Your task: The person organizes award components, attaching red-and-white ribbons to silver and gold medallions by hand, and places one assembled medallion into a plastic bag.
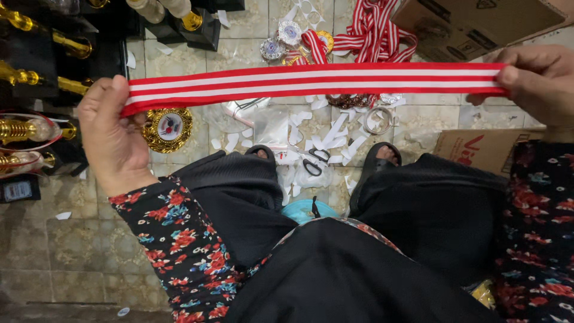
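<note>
Head view: a person's lap, seen from above.
Left hand [113, 134]: clamped on one ribbon [311, 81] end.
Right hand [538, 81]: pinching the other end, ribbon taut.
Floor [78, 239]: scissors [315, 161], medals [169, 128], paper scraps.

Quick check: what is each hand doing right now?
Left hand: closed, pinching one end of the red-and-white striped ribbon.
Right hand: closed, pinching the ribbon's other end, pulled taut.

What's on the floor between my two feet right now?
In the head view, black-handled scissors lie between the left foot and the right foot, on clear plastic bags among white paper scraps.
</note>
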